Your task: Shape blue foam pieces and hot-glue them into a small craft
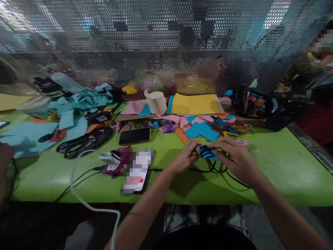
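Observation:
Both my hands meet over the green table [281,163], just right of centre. Between them is a small folded piece of blue paper [206,152] with dark stripes across it. My left hand [186,157] pinches its left end with curled fingers. My right hand [235,156] closes over its right end, fingers bent round it. Black cables [221,169] lie on the table right under the hands. Blue paper squares [200,130] lie just beyond my fingers.
A yellow paper stack [195,103], a tape roll [156,102], a dark phone [134,135], a second phone [136,172], black scissors [83,142], a white cable [85,205] and light-blue scraps [75,104] crowd the table. A perforated metal screen [156,41] closes the back. Another person's arm [3,163] shows at left.

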The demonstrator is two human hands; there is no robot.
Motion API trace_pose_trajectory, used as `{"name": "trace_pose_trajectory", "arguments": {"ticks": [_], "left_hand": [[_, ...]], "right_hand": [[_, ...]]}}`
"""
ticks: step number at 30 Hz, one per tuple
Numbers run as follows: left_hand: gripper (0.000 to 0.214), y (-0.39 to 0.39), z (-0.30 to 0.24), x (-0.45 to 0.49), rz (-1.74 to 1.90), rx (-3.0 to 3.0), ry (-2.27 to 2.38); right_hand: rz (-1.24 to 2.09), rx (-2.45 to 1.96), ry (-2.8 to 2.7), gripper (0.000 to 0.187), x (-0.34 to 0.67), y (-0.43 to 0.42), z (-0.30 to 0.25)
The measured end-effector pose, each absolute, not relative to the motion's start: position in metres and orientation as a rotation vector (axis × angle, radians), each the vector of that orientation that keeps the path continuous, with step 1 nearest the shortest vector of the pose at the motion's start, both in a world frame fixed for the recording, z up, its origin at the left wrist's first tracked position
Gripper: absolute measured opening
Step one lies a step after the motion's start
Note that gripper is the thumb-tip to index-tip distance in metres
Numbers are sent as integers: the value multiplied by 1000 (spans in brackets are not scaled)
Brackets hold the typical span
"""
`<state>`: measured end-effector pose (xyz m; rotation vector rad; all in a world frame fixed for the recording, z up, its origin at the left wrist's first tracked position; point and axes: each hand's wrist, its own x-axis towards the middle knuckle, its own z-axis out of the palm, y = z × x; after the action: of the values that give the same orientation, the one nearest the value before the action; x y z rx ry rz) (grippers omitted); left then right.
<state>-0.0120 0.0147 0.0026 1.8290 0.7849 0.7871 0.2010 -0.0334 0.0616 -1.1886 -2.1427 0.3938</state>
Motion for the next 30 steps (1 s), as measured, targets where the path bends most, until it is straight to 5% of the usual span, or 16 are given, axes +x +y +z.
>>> {"name": "trace_pose_trajectory", "arguments": {"ticks": [30], "left_hand": [[29, 17, -8, -14, 841, 2065, 730]], "right_hand": [[262, -1225, -2228, 16, 197, -28, 63]]}}
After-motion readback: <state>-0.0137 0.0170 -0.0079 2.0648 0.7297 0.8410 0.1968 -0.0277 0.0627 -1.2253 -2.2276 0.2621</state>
